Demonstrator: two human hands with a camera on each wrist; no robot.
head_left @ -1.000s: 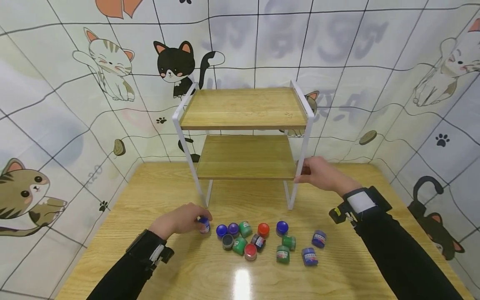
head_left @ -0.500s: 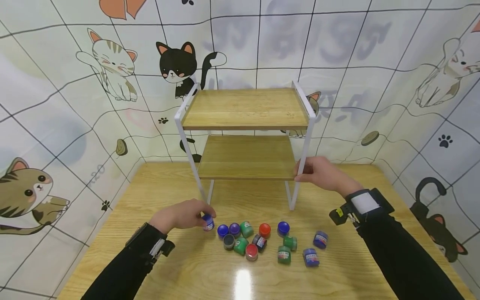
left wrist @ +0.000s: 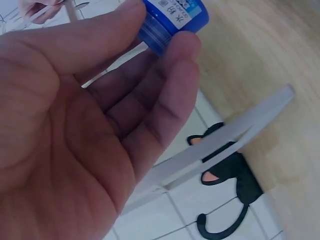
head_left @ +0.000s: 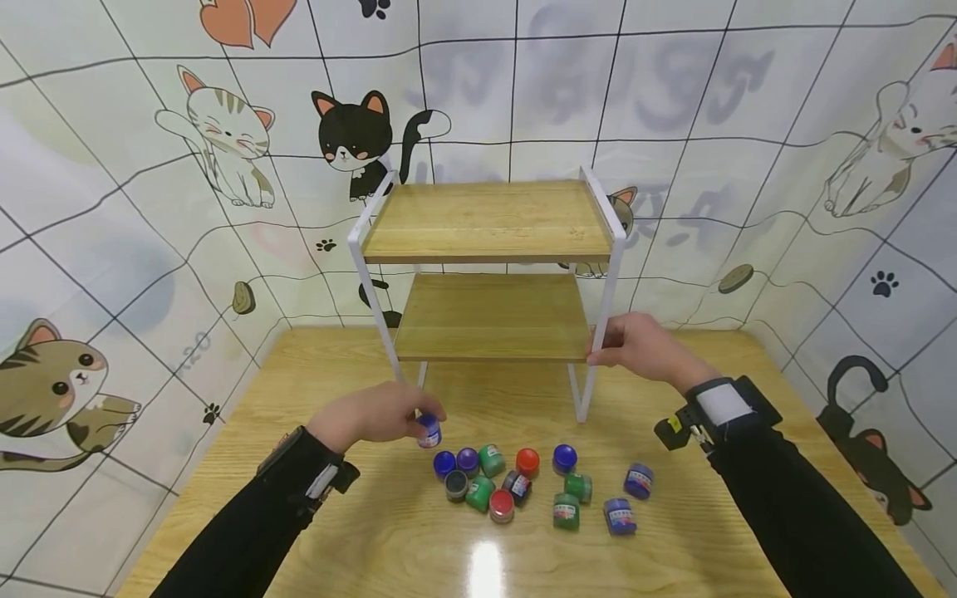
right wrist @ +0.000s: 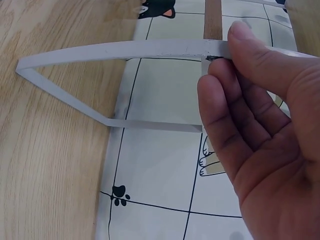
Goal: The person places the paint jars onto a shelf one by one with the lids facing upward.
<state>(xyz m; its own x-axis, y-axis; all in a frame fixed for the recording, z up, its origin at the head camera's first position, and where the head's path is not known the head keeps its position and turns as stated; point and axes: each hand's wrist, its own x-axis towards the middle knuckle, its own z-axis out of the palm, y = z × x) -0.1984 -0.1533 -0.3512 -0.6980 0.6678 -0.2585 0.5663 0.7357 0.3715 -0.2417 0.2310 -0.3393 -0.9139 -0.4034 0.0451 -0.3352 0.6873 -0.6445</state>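
My left hand [head_left: 381,413] pinches a small blue paint jar [head_left: 429,431] between thumb and fingers, just in front of the shelf's left leg. In the left wrist view the jar [left wrist: 177,17] shows a white and light-blue label. With thumb and fingers, my right hand [head_left: 643,349] grips the white right front leg of a two-tier wooden shelf [head_left: 489,316], level with the lower board. The right wrist view shows the thumb on the white frame [right wrist: 135,49] and curled fingers at its other side.
Several paint jars lie or stand on the wooden table [head_left: 359,540] before the shelf: a red jar [head_left: 502,505], a black jar [head_left: 457,485], a green jar [head_left: 566,510] and a blue jar [head_left: 620,516] among them. Behind stands a cat-patterned wall covering [head_left: 478,100].
My left hand has moved right and away from me, lifting the blue paint jar toward the shelf. My right hand stays on the shelf leg. The other jars have not moved.
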